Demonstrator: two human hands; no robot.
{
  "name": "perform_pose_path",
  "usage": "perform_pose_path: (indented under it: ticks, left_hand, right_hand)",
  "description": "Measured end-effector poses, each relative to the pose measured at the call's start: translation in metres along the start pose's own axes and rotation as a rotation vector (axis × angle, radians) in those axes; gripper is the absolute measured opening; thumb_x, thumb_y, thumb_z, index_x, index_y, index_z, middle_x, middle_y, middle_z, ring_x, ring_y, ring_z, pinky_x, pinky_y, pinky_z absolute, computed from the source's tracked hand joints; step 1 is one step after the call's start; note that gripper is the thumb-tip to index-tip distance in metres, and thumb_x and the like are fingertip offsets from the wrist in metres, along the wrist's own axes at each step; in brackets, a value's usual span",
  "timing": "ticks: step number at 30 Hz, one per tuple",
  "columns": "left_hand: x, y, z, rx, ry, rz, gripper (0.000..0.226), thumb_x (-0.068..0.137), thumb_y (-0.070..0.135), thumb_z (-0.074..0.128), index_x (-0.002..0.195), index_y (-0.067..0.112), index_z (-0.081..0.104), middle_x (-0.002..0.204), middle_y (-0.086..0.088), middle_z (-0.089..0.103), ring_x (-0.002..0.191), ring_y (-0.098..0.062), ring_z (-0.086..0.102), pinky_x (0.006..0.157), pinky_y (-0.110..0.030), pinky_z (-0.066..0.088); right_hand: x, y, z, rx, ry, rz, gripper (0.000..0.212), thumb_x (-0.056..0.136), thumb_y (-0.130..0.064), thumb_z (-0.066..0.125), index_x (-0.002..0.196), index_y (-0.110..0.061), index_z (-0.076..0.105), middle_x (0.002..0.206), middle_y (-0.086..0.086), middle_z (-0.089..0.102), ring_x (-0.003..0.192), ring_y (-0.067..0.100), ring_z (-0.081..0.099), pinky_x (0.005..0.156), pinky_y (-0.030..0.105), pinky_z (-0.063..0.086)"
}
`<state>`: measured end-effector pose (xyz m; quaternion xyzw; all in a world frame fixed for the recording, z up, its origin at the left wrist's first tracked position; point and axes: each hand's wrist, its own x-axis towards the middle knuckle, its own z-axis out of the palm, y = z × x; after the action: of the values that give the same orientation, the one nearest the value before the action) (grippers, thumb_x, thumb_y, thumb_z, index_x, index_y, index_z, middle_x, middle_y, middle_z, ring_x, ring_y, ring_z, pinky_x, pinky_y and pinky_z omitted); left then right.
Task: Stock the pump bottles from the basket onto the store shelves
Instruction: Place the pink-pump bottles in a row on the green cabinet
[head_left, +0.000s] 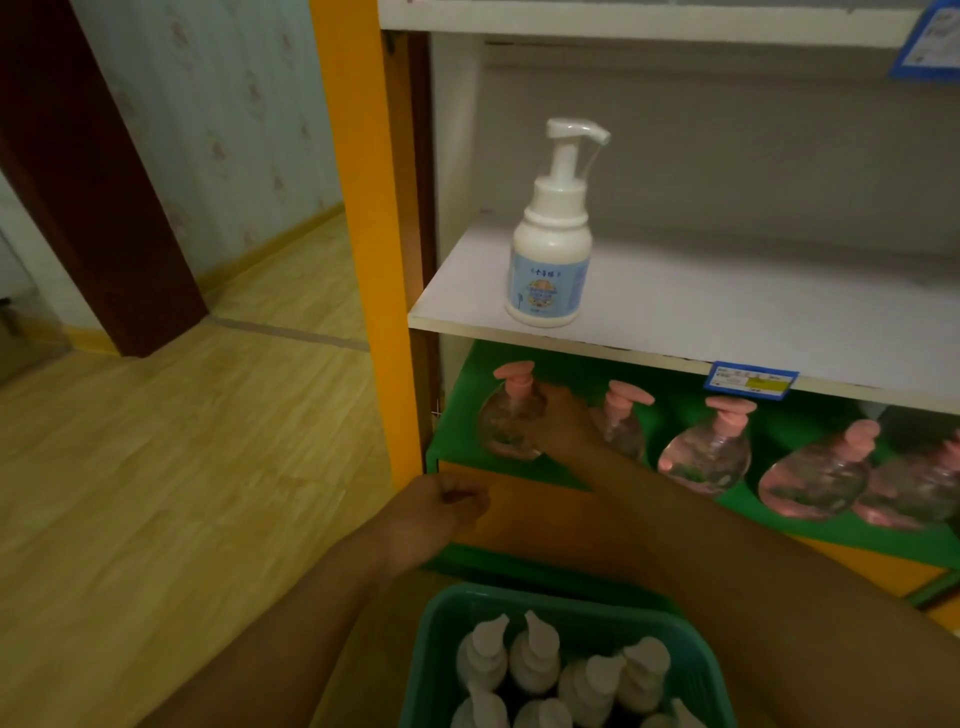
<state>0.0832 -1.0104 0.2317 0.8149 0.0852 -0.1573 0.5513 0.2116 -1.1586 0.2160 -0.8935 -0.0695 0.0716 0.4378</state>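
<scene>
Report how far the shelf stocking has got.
Done: one white pump bottle stands on the white shelf. In hand: the right hand is against a clear pink-pump bottle on the green shelf; the left hand is closed, empty. Left: several white bottles fill the basket.

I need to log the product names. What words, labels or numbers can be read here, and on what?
White pump bottle on the white shelf: blue label with a short line of characters, too blurred to read.
Blue and yellow price tag on the shelf edge: print too small.
Blue tag at top right: print blurred.
Nothing here reads clearly.
</scene>
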Motion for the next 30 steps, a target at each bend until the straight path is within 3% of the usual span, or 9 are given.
perform_pose_path:
  ticks: [3, 11, 14, 20, 25, 30]
  left_hand:
    - [0.002, 0.002, -0.002, -0.041, 0.008, 0.014, 0.031, 0.092, 0.024, 0.055, 0.122, 0.016, 0.057, 0.106, 0.000, 0.061, 0.085, -0.005, 0.057, 0.056, -0.004, 0.044]
    - [0.000, 0.000, -0.003, -0.058, 0.010, 0.040, 0.034, 0.093, 0.020, 0.052, 0.126, 0.013, 0.054, 0.124, -0.005, 0.060, 0.097, -0.011, 0.058, 0.058, -0.003, 0.045]
    - [-0.003, -0.001, -0.006, -0.043, 0.008, 0.036, 0.034, 0.093, 0.022, 0.052, 0.126, 0.015, 0.054, 0.123, -0.004, 0.060, 0.096, -0.009, 0.059, 0.063, -0.006, 0.042]
    - [-0.007, -0.001, -0.007, -0.028, -0.025, 0.019, 0.034, 0.092, 0.026, 0.054, 0.125, 0.018, 0.055, 0.106, 0.001, 0.062, 0.085, 0.001, 0.057, 0.056, -0.002, 0.043]
    - [-0.008, -0.001, -0.003, -0.037, -0.041, 0.019, 0.034, 0.092, 0.026, 0.054, 0.125, 0.019, 0.055, 0.110, 0.001, 0.061, 0.084, 0.003, 0.056, 0.055, 0.002, 0.043]
    - [-0.006, 0.007, -0.003, -0.041, -0.047, 0.040, 0.034, 0.093, 0.023, 0.053, 0.126, 0.017, 0.054, 0.121, -0.001, 0.060, 0.091, -0.002, 0.058, 0.057, -0.001, 0.043]
  right_hand:
    - [-0.001, 0.005, 0.004, 0.013, -0.004, -0.021, 0.037, 0.078, -0.025, 0.073, 0.113, -0.019, 0.061, 0.110, 0.005, 0.068, 0.099, 0.025, 0.063, 0.093, 0.045, 0.050]
    - [0.008, 0.004, 0.005, 0.073, -0.054, -0.008, 0.038, 0.082, -0.019, 0.070, 0.119, -0.020, 0.059, 0.113, 0.006, 0.065, 0.101, 0.025, 0.061, 0.092, 0.041, 0.050]
    - [0.010, 0.005, 0.006, 0.074, -0.057, -0.007, 0.034, 0.085, -0.021, 0.067, 0.118, -0.022, 0.059, 0.113, 0.006, 0.066, 0.100, 0.025, 0.061, 0.092, 0.042, 0.051]
    - [0.007, 0.011, 0.010, 0.076, -0.055, -0.058, 0.040, 0.084, -0.022, 0.068, 0.120, -0.030, 0.054, 0.106, -0.003, 0.063, 0.095, 0.020, 0.062, 0.078, 0.030, 0.051]
    - [0.010, 0.009, 0.013, 0.055, -0.026, -0.042, 0.037, 0.086, -0.023, 0.066, 0.121, -0.028, 0.054, 0.107, -0.003, 0.063, 0.096, 0.020, 0.061, 0.078, 0.030, 0.049]
    - [0.004, 0.007, 0.012, 0.102, -0.006, -0.038, 0.062, 0.079, -0.029, 0.073, 0.133, -0.031, 0.043, 0.119, 0.000, 0.062, 0.109, 0.024, 0.059, 0.086, 0.035, 0.051]
